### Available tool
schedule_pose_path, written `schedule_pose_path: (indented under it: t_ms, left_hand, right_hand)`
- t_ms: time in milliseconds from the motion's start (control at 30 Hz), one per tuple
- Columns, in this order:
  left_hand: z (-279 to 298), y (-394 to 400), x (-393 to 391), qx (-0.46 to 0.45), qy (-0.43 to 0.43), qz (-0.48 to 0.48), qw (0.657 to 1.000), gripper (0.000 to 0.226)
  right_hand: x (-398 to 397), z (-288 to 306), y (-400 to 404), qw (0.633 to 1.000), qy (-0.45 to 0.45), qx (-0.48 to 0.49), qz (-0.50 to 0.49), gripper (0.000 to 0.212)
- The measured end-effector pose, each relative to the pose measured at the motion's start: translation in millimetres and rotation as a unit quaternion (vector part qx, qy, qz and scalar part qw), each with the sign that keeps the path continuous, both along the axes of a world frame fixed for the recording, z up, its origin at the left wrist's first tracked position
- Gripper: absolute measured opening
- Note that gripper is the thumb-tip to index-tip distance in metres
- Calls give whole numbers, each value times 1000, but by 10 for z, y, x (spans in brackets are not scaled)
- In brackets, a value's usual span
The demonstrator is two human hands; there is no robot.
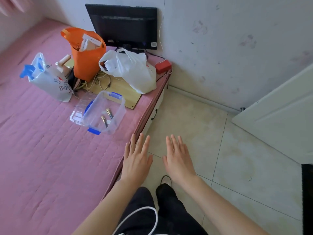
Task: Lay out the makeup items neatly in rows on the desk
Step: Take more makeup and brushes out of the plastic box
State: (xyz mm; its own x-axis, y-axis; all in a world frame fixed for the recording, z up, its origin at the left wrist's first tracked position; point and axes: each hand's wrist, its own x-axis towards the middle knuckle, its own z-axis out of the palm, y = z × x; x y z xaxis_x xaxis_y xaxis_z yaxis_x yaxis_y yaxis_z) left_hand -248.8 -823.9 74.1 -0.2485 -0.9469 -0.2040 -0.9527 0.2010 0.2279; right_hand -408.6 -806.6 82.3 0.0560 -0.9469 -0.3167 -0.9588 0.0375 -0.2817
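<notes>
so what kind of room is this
Probably a bedroom: a bed with a pink quilted cover, a dark monitor against the wall, and bags piled at the bed's corner.

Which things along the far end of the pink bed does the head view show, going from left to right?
Clear bag with blue parts → orange bag → white plastic bag → red box.
</notes>
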Motion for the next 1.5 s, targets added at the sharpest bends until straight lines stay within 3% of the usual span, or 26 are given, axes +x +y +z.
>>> schedule_pose_path:
  t_ms: [333,933,1200,1500]
  left_hand:
    - [-66,-394,10,29,14,128,991,66]
    - [-397,-2187,1199,21,47,281,958,61]
    - [-824,-2760,1390,66,89,381,918,59]
    - [-1724,-3259,1473,97,103,483,864,54]
  right_hand:
    - [-165,-94,-866,992,19,12,124,65]
    - [1151,-414,-3177,954,14,37,298,63]
    - [1633,-870,-3941,929,-3,74,364,61]
    - [2086,-1797,-4521,871,11,109,478,62]
